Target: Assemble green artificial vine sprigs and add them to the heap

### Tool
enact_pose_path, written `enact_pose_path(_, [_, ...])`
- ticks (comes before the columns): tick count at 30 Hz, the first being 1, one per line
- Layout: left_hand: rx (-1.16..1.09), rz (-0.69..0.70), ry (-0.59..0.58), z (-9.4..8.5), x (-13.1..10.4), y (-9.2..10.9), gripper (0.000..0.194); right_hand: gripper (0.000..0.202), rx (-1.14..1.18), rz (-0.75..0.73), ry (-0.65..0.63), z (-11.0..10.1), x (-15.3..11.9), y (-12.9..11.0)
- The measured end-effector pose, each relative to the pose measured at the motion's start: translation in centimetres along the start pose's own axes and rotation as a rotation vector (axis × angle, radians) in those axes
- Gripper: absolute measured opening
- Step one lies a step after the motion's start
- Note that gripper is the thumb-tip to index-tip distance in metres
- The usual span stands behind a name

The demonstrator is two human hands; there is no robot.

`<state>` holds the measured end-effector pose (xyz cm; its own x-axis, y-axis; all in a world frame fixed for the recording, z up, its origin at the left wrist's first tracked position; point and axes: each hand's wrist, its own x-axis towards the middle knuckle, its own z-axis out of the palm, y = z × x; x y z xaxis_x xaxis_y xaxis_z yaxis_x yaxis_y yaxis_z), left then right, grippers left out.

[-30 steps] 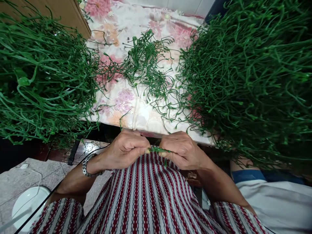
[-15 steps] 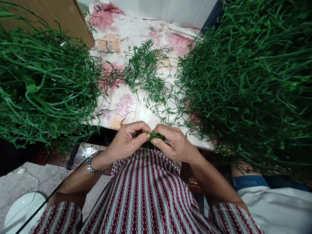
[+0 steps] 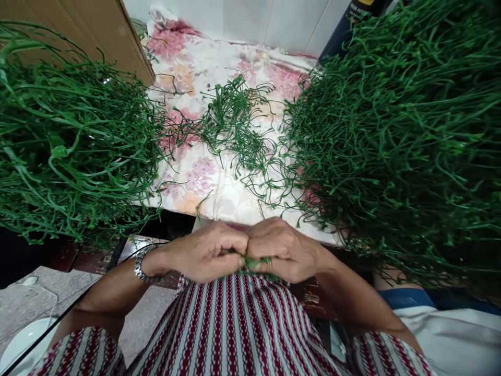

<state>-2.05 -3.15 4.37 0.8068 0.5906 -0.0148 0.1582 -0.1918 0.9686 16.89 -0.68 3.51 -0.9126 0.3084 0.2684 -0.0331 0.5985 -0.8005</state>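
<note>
green sprig [image 3: 254,262]: mostly hidden inside the curled fingers of the left hand [image 3: 207,251] and right hand [image 3: 284,249]; its shape cannot be told
right stem heap [image 3: 399,136]: cut off by the top and right edges
left stem heap [image 3: 70,151]: cut off at the left edge
white dish [image 3: 19,344]: cropped at the bottom left corner

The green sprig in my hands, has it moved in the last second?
Yes. The green sprig is now bunched between both fists, less exposed, nearer the table edge.

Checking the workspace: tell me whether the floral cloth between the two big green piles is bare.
No, a smaller loose clump of green stems lies on the floral cloth between the two piles.
</note>
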Motion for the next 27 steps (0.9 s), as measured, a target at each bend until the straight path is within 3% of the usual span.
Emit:
enact_pose_path(4, [-0.029, 0.066, -0.087, 0.4, -1.4, 0.6, 0.019, 0.035, 0.157, -0.118, -0.087, -0.5, -0.8, -0.9])
enact_pose_path(7, [-0.079, 0.114, 0.039, -0.6, -2.4, 0.7, 0.021, 0.039, 0.192, -0.095, 0.019, -2.0, -2.3, -0.9])
enact_pose_path(9, [-0.087, 0.096, 0.195, -1.4, -2.4, 0.4, 0.02, 0.035, 0.001, 0.052, 0.202, -3.1, -3.1, -0.5])
enact_pose_path(11, [-0.065, 0.022, 0.293, -1.8, -1.7, -0.2, 0.016, 0.026, -0.357, 0.231, 0.395, -3.9, -3.2, 0.2])
enact_pose_path(14, [-0.179, -0.055, 0.565, -1.6, 0.2, -1.7, 0.016, 0.016, -0.882, 0.407, 0.611, -4.1, -2.4, 1.9])
enact_pose_path(17, [-0.349, -0.095, 0.718, -1.2, 1.8, -2.9, 0.02, 0.019, -1.194, 0.579, 0.533, -3.9, -1.5, 3.7])
enact_pose_path(21, [-0.481, -0.148, 0.767, -1.2, 2.8, -3.4, 0.024, 0.04, -1.185, 0.679, 0.317, -4.3, -1.8, 4.3])
enact_pose_path(24, [-0.52, -0.155, 0.788, -1.5, 3.1, -3.2, 0.025, 0.044, -1.138, 0.642, 0.376, -5.0, -2.7, 2.8])
enact_pose_path(27, [-0.527, -0.154, 0.804, -1.7, 3.5, -2.9, 0.024, 0.039, -1.038, 0.485, 0.589, -4.7, -2.6, 0.8])
